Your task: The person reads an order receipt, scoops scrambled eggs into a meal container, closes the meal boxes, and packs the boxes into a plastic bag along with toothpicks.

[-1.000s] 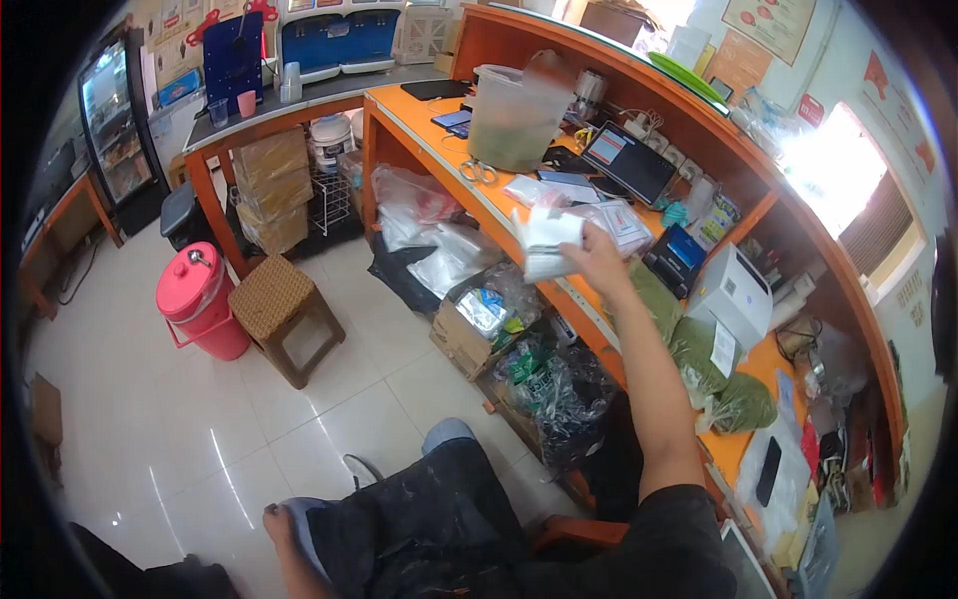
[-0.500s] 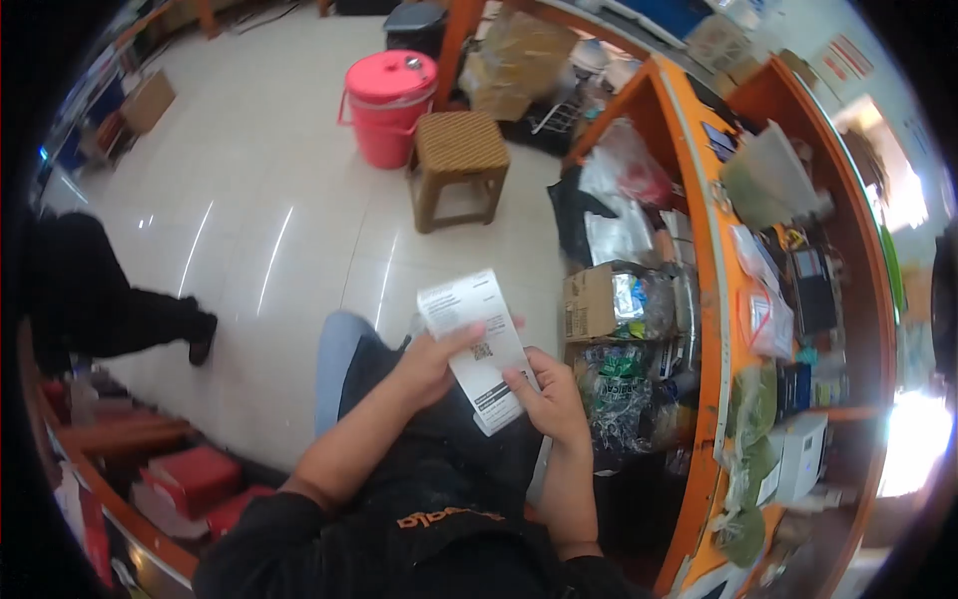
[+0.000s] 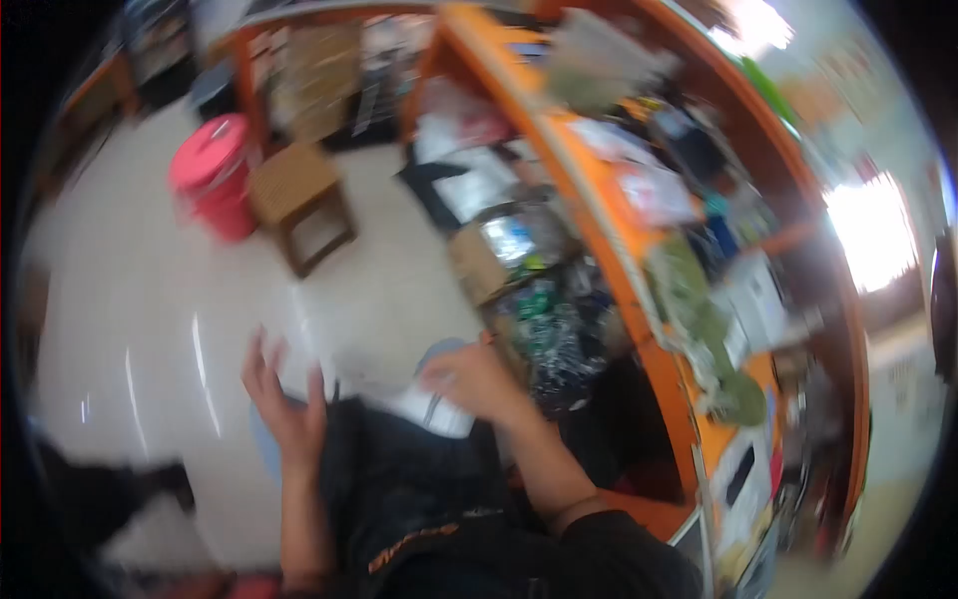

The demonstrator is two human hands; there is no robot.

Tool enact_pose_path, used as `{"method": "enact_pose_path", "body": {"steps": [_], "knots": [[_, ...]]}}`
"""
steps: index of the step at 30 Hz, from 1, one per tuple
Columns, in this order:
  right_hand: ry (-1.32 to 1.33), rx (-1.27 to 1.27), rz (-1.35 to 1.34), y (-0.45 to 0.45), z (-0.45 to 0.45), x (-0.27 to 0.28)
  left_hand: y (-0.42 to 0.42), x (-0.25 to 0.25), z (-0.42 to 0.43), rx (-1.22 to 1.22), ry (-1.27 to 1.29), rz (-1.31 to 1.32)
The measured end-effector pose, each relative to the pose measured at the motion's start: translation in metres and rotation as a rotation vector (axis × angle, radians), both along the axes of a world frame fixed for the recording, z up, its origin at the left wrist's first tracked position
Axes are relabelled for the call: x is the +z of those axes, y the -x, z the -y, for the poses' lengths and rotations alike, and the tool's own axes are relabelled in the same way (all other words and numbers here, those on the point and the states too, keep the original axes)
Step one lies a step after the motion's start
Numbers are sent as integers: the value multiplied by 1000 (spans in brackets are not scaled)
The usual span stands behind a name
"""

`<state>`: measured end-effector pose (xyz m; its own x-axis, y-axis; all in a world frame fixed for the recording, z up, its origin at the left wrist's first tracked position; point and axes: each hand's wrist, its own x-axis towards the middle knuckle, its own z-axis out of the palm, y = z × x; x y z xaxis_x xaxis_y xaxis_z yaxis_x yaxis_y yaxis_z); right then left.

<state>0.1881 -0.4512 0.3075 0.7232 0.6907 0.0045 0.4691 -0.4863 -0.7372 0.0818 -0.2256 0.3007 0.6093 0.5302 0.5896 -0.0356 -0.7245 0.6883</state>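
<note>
The head view is blurred by motion. My left hand (image 3: 286,399) is raised over the left side of my lap, its fingers spread and nothing in them. My right hand (image 3: 474,381) is closed on a white printed paper (image 3: 436,411), which lies low over the dark apron (image 3: 409,479) on my lap. Part of the paper is hidden behind the fingers, and its print cannot be read. The two hands are apart.
An orange counter (image 3: 624,262) on the right holds green bags (image 3: 689,299), a white device (image 3: 753,299) and papers. Beneath it are a cardboard box (image 3: 477,265) and plastic bags. A brown stool (image 3: 297,185) and pink bucket (image 3: 222,190) stand on the floor; a person's dark-clothed leg (image 3: 100,494) shows lower left.
My left hand has let go of the paper and moved left, fingers spread. My right hand keeps the paper, now lower over my lap. The view has turned toward the counter.
</note>
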Motion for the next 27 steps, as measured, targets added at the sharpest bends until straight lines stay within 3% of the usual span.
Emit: {"method": "enact_pose_path", "body": {"steps": [1,3,5,7,11,16,24,27], "knots": [[22,75,-80,0,-3,12,1,4,8,-244,-73,-87],[44,267,3,-1,-8,21,-6,24,28,-702,-42,-295],[99,352,-18,-16,-10,33,-23,3,27,-878,171,-461],[-25,340,41,-39,-5,25,-46,0,27,-841,263,-505],[-195,225,-106,-98,21,26,-110,3,34,-841,350,-592],[-506,-13,-341,-146,77,2,-217,37,81,-1163,168,-784],[-497,-257,-397,-172,239,144,-288,147,226,-1286,608,-1075],[-479,-245,-372,-185,293,186,-316,189,279,-1417,580,-1063]]}}
